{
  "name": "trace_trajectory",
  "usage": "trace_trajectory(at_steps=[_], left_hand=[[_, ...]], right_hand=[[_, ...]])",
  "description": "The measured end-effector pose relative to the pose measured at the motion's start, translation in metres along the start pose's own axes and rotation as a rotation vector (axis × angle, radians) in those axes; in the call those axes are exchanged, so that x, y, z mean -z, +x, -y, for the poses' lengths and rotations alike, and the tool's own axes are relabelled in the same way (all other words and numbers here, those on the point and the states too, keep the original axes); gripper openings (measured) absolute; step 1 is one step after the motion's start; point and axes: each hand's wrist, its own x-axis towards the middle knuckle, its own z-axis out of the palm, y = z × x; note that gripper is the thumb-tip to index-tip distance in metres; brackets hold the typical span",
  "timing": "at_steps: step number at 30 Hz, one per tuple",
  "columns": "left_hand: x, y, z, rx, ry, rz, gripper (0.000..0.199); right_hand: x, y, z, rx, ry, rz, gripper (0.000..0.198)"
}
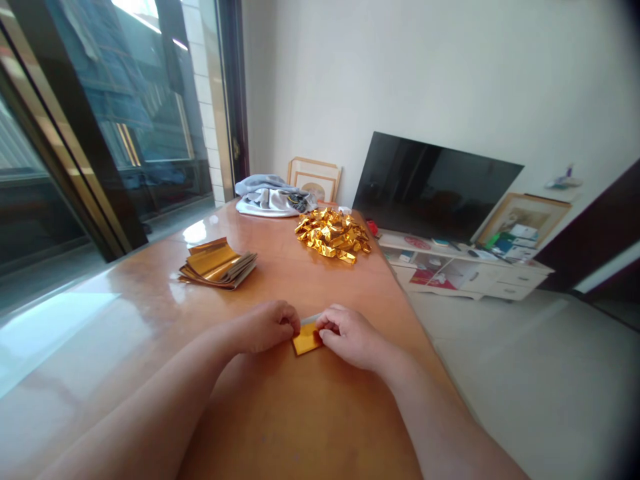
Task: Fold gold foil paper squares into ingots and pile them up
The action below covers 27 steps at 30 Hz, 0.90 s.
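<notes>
A pale wall (320, 80) closes off the room, with a sliding glass door (145, 127) on the left and a dark television (433, 187) above a white cabinet (487, 283) on the right. A glossy brown desk (260, 420) stretches forward from the person, daylight glaring off its left side.

The gold foil sheet (305, 341) lies at the near part of the desk, directly between the two hands, both of which touch it. The left hand (270, 325) pinches its left edge between thumb and curled fingers; the right hand (350, 335) grips its right end in the same way. The sheet's long axis seems to run crosswise from hand to hand, its right end angled slightly away from the person, though fingers cover both ends. A greyish strip shows along its far edge.

Beyond the left hand sits a stack of gold sheets (215, 265), bent upward at the sides. Farther off, near the right edge, is a heap of folded gold pieces (333, 235), beside a bundle of pale cloth (270, 197).
</notes>
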Motion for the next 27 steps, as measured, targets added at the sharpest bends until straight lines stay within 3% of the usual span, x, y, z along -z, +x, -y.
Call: trace_trajectory(at_steps=[5,10,21,27], left_hand=[[-0.003,-0.001,0.003,0.025,0.050,-0.033,0.024],[-0.004,-0.001,0.002,0.058,-0.001,-0.028,0.024],[-0.002,0.001,0.011,-0.001,-0.010,0.014,0.031],[-0.003,0.001,0.008,0.024,0.009,0.001,0.028]], right_hand=[[0.002,-0.002,0.012,0.038,-0.082,0.008,0.002],[-0.002,-0.005,0.025,0.097,-0.117,0.044,0.010],[-0.001,-0.005,0.025,0.120,-0.139,0.064,0.003],[-0.002,-0.005,0.023,0.141,-0.125,0.057,0.012]])
